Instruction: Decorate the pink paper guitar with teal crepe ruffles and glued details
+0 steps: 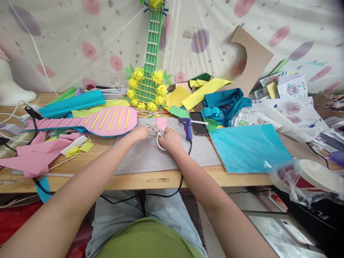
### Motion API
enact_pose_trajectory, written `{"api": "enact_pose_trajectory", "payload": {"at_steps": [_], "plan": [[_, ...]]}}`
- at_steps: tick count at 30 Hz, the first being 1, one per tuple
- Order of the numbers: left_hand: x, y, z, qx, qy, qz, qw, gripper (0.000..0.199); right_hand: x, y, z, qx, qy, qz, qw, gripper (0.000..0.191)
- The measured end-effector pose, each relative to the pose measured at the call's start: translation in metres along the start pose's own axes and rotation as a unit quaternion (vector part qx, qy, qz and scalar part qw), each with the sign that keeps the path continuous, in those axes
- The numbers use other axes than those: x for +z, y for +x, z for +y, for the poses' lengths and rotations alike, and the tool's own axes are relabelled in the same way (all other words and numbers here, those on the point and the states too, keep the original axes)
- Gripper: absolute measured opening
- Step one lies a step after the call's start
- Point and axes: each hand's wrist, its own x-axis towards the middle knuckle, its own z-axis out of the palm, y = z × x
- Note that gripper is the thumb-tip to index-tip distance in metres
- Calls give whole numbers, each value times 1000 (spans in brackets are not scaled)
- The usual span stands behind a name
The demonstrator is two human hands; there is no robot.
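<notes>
My right hand (171, 139) is closed around a pair of scissors (160, 144) with white handles, whose blades point left above the grey cutting mat (142, 161). At the blade tips, my left hand (140, 133) has its fingers pinched together; whatever they hold is too small to make out. A small pink paper piece (161, 123) lies just beyond the blades. Left of my left hand rests a pink guitar-shaped cutout (107, 122) with yellow and pink strips across it and a blue edge. A blue glue gun (186, 129) lies on the mat, right of my right hand.
A green paper guitar (151, 53) with yellow flowers leans at the back. A phone (199, 123) and a blue board (249, 147) are to the right. Pink paper scraps (40, 154) cover the left side. The glue gun's black cord (185, 161) hangs over the front edge.
</notes>
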Motion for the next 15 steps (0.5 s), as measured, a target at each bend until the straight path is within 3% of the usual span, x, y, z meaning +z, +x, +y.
{"api": "enact_pose_trajectory", "payload": {"at_steps": [3, 6, 8, 11, 13, 15], "plan": [[-2, -3, 1, 13, -5, 8, 1000, 32, -3, 5, 5, 46, 56, -44, 996, 30], [-3, -6, -2, 51, -85, 25, 995, 31, -15, 13, 16, 60, 163, -99, 980, 23], [-3, -8, -7, 96, -156, 33, 983, 31, -25, 18, 25, 42, 288, -163, 943, 17], [-5, -10, -14, 149, -191, 24, 970, 31, -39, 21, 36, -5, 436, -264, 860, 15], [-8, -11, -17, 152, -166, 20, 974, 30, -42, 22, 40, -6, 467, -279, 839, 16], [-13, -13, -18, 137, -115, 15, 984, 29, -39, 22, 40, 19, 477, -262, 839, 15]]}}
